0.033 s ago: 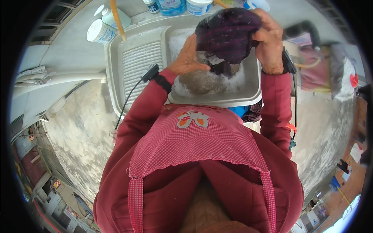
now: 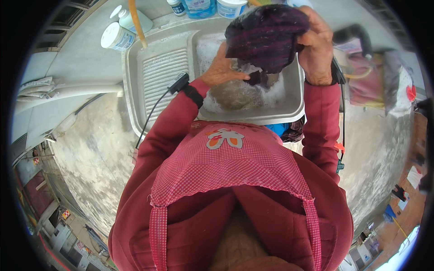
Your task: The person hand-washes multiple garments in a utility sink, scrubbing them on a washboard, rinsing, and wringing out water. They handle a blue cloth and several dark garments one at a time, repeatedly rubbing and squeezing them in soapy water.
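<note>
A dark purple knitted garment [image 2: 266,36] hangs bunched and wet above the sink basin [image 2: 294,110], which holds foamy grey water. My right hand [image 2: 316,45] grips the garment's upper right side and holds it up. My left hand [image 2: 221,70] reaches under it from the left, with the fingers closed around the dripping lower end just above the water. Both arms are in red sleeves, and each wrist carries a black band with a cable.
A ribbed washboard section [image 2: 160,74] lies left of the basin. Behind it stand a white tub [image 2: 115,36], a pale bottle [image 2: 131,18], a yellow hose [image 2: 135,22] and more containers [image 2: 230,7]. Pink cloth [image 2: 366,81] lies at the right. Folded cloths [image 2: 36,86] rest far left.
</note>
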`<state>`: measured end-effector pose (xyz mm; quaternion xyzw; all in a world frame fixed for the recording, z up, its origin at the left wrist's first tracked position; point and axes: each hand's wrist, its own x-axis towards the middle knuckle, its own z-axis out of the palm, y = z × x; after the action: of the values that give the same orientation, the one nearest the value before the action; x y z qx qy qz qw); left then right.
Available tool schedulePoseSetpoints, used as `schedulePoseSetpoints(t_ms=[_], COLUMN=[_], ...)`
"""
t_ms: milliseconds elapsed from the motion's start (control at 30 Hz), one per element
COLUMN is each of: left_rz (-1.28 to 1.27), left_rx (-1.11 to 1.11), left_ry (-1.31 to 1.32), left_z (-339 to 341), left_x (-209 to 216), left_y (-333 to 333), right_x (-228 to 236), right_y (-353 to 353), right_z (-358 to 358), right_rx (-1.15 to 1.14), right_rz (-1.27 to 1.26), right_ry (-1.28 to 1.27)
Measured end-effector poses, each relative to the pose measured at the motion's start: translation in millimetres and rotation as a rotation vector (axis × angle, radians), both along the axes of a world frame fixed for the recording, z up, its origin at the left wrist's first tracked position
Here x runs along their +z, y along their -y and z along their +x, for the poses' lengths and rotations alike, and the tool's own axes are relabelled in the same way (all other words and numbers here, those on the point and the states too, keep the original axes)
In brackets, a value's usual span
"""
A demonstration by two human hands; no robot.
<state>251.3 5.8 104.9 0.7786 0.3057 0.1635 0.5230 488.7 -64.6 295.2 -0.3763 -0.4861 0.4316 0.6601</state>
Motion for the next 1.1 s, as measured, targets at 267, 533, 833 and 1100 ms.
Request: schedulePoseSetpoints(t_ms=[267,533,833,1100], left_rz=[-1.257,-1.253,-1.200,0.032], left_rx=[0.331,0.004,0.137,0.352], left_ry=[1.045,1.250,1.396,-0.262], left_z=[-7,-70,-196,-314], left_x=[0,46,65,-5], left_y=[-26,-33,-71,-93], right_x=[-48,-246,-240,-306], right_y=[7,3,-102,-126], right_z=[44,-61,-212,-158], right_rx=[-0.090,-0.102,-0.027,0.370], right_rz=[-0.060,-0.352,-0.576,-0.607], right_ry=[-0.159,0.483,-0.546,0.816])
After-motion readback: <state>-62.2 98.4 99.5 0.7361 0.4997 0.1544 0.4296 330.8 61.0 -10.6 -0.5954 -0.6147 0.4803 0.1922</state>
